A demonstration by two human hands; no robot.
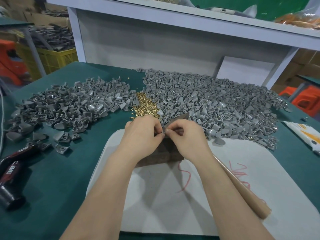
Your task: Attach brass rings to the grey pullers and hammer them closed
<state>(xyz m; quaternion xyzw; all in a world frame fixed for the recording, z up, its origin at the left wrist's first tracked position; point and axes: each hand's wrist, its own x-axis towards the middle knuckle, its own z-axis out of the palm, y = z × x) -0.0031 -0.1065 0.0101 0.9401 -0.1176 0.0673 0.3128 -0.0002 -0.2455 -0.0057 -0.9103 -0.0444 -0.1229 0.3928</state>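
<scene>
hands: left hand (140,134) and right hand (183,135) together, both pinching one grey puller (163,131) above my brown block (161,154), probably so I can hammer there.
rings: brass heap (145,106) just ahead, within my reach; ring on puller unclear.

Two puller heaps (69,108), one brass ring heap (145,106).

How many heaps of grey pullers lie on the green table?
2. The left heap lies left of the brass rings; the larger right heap lies right of them. Some loose pullers may be hidden.
</scene>
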